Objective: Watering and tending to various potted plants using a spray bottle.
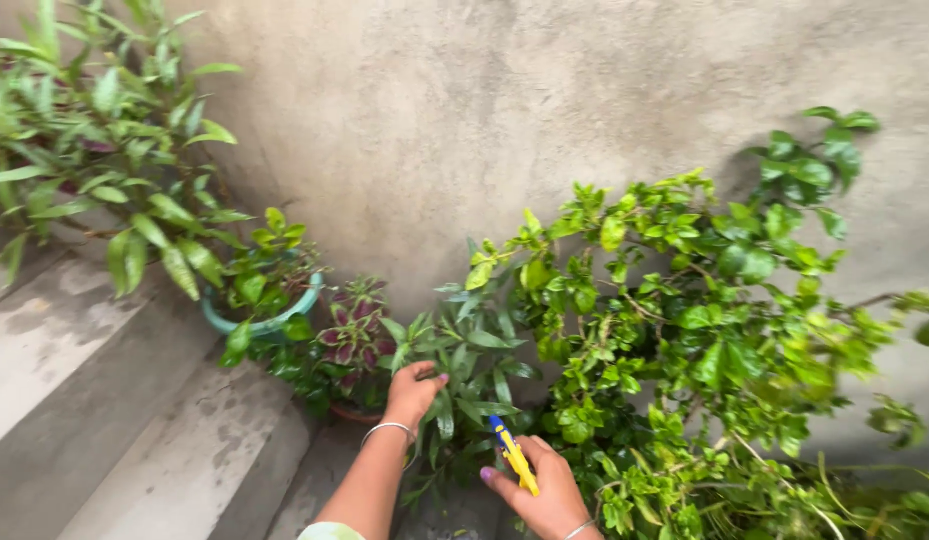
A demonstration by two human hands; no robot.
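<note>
right hand (550,490) grasping yellow-blue pruner (513,455) (tip up) | left hand (413,392) clutching narrow-leaved plant (470,365) just above

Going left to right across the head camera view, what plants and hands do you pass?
Tall long-leaved plant → teal pot → purple-and-green leaved plant → left hand gripping narrow-leaved stems → right hand holding a yellow and blue tool → big bright green shrub.
</note>
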